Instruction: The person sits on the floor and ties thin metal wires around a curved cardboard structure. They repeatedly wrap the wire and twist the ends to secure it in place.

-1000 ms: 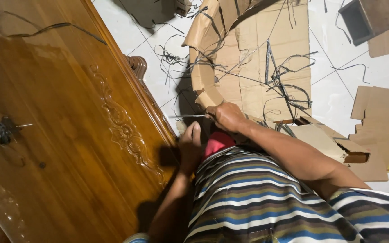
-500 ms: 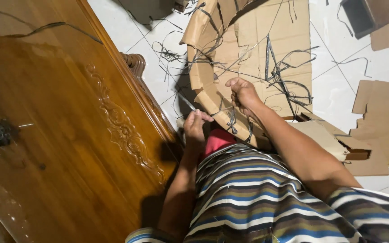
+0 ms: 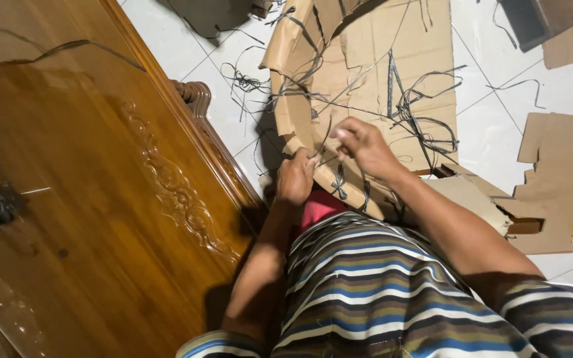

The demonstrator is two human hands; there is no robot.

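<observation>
right, plenty is hard to read down here: the person's lap is buried under a striped shirt (image 3: 379,285), both elbows run off the bottom edge, and the near rim of the cardboard sheet (image 3: 392,59) slips behind the hands so its lower edge cannot be traced. the thin dark strips (image 3: 426,126) tangle across that cardboard and out over the white tiled floor (image 3: 492,132), too fine to count. left hand (image 3: 295,179) sits low, knuckles up, fingers curled tight and pinched at the cardboard's near edge, just above a red patch of cloth (image 3: 318,205); whether a strip sits inside that pinch, cannot tell. right hand (image 3: 364,144) hovers just beside it, wrist cocked, thumb and fingertips drawn narrow together on a dark strip that runs up over the cardboard. the forearm slants in from the lower right. a carved wooden table (image 3: 67,199) fills the left side, touching nothing in the hands, and torn cardboard scraps (image 3: 558,142) lie well apart at the right.
</observation>
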